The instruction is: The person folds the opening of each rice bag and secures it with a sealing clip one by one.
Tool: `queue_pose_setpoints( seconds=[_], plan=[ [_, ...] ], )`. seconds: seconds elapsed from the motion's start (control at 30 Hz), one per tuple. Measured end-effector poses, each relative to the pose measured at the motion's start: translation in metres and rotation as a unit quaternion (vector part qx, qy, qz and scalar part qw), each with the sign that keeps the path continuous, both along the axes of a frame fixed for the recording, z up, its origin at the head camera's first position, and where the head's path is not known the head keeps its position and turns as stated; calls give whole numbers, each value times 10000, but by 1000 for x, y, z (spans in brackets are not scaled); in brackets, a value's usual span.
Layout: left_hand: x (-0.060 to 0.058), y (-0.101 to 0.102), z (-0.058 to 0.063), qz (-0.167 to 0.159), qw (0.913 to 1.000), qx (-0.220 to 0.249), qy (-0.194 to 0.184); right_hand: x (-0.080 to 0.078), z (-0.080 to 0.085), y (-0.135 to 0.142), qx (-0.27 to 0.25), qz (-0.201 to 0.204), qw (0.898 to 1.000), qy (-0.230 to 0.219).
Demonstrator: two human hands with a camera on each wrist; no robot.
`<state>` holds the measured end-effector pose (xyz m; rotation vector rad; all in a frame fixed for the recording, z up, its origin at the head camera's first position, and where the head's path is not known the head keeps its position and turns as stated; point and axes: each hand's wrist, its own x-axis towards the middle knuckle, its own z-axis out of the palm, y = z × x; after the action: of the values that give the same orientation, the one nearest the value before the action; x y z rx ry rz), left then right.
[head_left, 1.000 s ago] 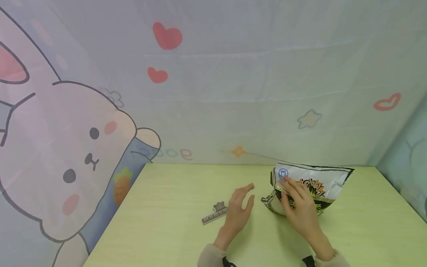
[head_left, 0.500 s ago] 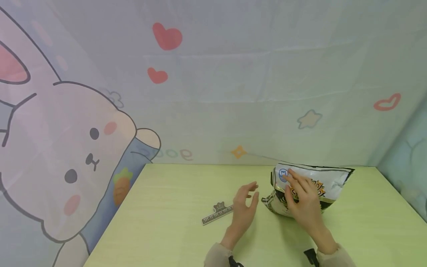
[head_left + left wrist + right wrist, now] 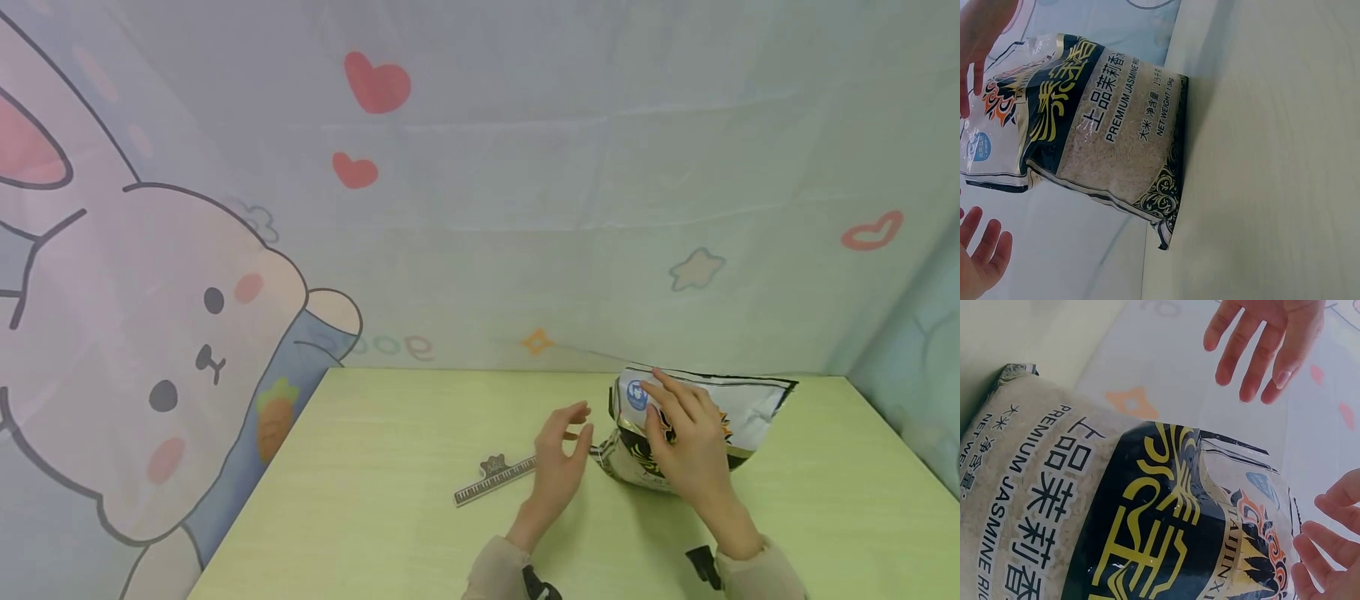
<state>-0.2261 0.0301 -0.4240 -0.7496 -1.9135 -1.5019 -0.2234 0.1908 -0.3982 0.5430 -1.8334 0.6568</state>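
Observation:
A bag of jasmine rice [image 3: 641,458] stands on the table, with its white upper part [image 3: 753,412] leaning back in the head view. My right hand [image 3: 693,446] is at the front of that upper part, fingers extended; whether they touch it is unclear. In the right wrist view my right hand [image 3: 1335,544] is beside the bag's top. My left hand [image 3: 558,458] hovers left of the bag, fingers loosely bent and holding nothing. The left wrist view shows my left hand [image 3: 985,256] apart from the bag. A piano-key-patterned clip [image 3: 491,479] lies left of that hand, which hides its right end.
The pale yellow-green table [image 3: 360,450] reaches back to a printed cloth backdrop [image 3: 487,250] with a rabbit and hearts. Dark straps [image 3: 703,567] hang at the wrists by the beige sleeves.
My right hand has slid up and slightly right along the bag's front, uncovering the blue logo. My left hand has moved right towards the bag, showing more of the clip. The bag stays in place.

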Motion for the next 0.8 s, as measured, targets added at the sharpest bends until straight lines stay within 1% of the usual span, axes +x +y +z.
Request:
queue_pose_setpoints(
  seconds=[0.07, 0.2, 0.43, 0.53, 0.6, 0.7, 0.8],
  plan=[
    [0, 2, 0, -14, 9999, 15, -104, -1, 0, 0, 7, -14, 10000, 35],
    [-1, 4, 1, -21, 9998, 2, -174, -1, 3, 0, 20, -45, 10000, 59],
    [-25, 10, -30, 97, 9994, -150, -306, -2, 8, 4, 57, -151, 9998, 77],
    [-27, 10, -30, 65, 9993, -248, -260, -3, 9, 7, 76, -200, 9997, 101],
    [-28, 10, -30, 4, 9989, -352, -293, -3, 10, 8, 80, -224, 9997, 93],
    [-28, 9, -29, -87, 9969, -618, -474, -4, 12, 11, 114, -302, 9995, 47],
    [-28, 9, -28, -175, 9937, -840, -721, -4, 13, 13, 171, -470, 9987, -35]
  ],
)
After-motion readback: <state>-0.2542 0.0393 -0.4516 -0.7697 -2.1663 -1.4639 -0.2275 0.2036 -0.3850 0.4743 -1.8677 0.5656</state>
